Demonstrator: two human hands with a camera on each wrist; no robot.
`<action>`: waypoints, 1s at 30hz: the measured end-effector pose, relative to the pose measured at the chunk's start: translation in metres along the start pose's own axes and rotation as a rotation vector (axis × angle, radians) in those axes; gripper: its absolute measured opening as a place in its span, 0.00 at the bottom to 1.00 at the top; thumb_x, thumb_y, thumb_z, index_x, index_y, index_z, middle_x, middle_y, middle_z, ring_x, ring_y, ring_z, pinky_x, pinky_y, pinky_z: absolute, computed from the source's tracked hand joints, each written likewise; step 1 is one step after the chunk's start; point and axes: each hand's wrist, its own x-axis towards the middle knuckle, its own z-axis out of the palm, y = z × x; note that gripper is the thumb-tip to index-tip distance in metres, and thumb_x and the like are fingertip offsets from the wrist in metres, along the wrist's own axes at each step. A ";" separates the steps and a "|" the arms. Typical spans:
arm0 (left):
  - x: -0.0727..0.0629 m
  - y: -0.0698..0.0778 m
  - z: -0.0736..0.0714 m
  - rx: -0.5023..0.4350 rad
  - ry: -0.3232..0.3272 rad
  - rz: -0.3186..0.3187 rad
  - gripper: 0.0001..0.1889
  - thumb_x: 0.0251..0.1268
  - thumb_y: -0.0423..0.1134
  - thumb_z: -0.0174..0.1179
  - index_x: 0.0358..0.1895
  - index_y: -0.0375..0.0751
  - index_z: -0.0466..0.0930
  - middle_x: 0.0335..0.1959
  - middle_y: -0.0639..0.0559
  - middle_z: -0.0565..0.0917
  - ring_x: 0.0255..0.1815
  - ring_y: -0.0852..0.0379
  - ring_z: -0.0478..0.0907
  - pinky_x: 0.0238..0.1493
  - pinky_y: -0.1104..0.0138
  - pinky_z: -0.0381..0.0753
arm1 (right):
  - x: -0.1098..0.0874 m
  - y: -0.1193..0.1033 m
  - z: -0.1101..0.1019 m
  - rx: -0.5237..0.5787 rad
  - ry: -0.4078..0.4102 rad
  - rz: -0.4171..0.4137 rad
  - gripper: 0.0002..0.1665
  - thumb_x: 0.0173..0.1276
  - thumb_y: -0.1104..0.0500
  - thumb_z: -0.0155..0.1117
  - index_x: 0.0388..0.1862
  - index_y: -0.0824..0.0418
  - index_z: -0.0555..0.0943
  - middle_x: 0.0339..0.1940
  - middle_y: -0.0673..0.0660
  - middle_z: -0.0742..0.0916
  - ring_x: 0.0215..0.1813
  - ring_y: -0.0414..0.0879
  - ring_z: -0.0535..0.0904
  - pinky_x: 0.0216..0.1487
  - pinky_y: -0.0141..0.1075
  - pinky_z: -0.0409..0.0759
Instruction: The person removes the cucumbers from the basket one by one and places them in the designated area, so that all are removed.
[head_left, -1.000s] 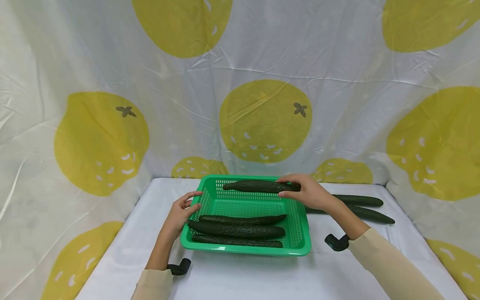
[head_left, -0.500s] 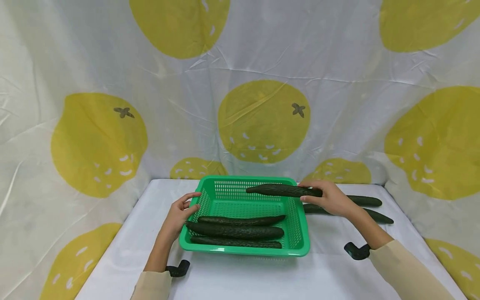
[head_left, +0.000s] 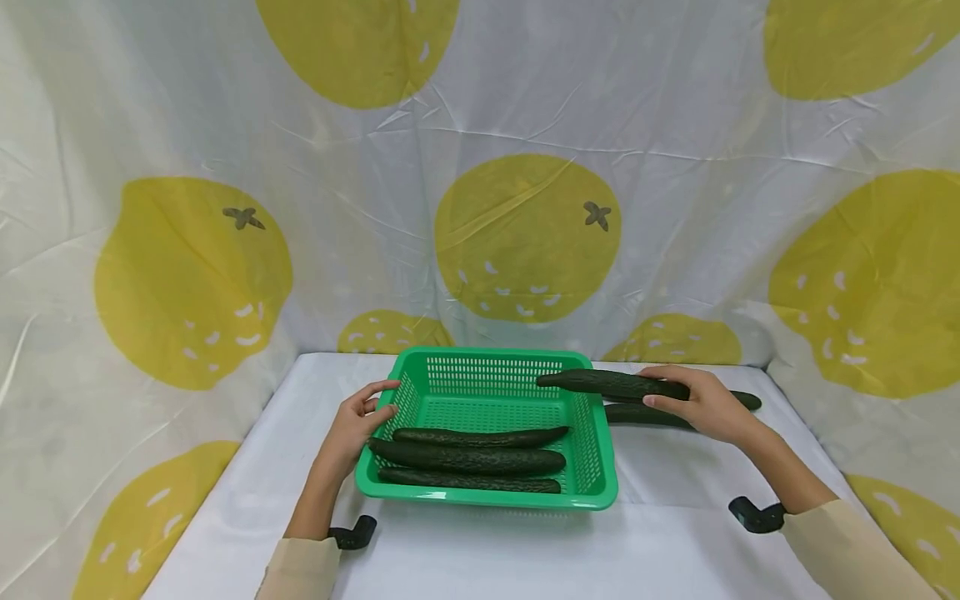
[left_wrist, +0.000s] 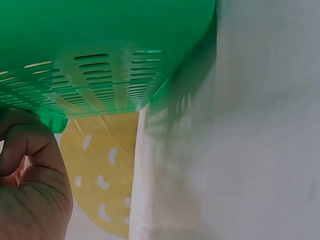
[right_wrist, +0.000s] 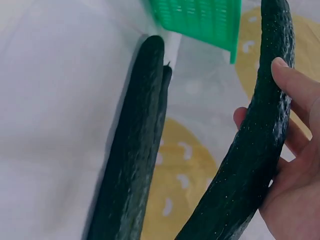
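Three cucumbers (head_left: 468, 458) in green basket (head_left: 487, 500), lying crosswise to the right of and nearer the wearer than left hand (head_left: 356, 421), which grips the basket's left rim. Right hand (head_left: 708, 404) has a raised cucumber (head_left: 600, 383) pinched between thumb and fingers, free end pointing left from the hand over the basket's right rim. Two more cucumbers (right_wrist: 130, 145) side by side on white surface (head_left: 525, 558) below right hand, partly hidden by it in head view
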 end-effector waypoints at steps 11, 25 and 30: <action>0.002 0.000 0.000 0.016 0.007 -0.004 0.25 0.74 0.38 0.63 0.72 0.44 0.73 0.38 0.42 0.81 0.28 0.61 0.77 0.30 0.68 0.80 | -0.022 0.038 -0.018 -0.039 0.045 0.045 0.31 0.75 0.47 0.66 0.71 0.58 0.77 0.70 0.65 0.80 0.71 0.66 0.73 0.61 0.64 0.76; 0.003 -0.003 0.002 0.004 0.017 -0.017 0.25 0.74 0.38 0.63 0.72 0.45 0.74 0.37 0.44 0.80 0.29 0.60 0.75 0.30 0.68 0.79 | -0.049 0.079 -0.018 -0.031 0.018 0.136 0.33 0.75 0.47 0.66 0.72 0.60 0.75 0.71 0.70 0.78 0.72 0.72 0.68 0.61 0.67 0.70; 0.000 -0.001 0.001 0.008 0.020 -0.022 0.25 0.74 0.38 0.63 0.72 0.45 0.74 0.38 0.43 0.81 0.29 0.60 0.77 0.31 0.67 0.80 | -0.053 0.085 -0.012 -0.059 0.012 0.158 0.33 0.72 0.43 0.68 0.70 0.57 0.78 0.69 0.68 0.80 0.71 0.71 0.70 0.60 0.65 0.73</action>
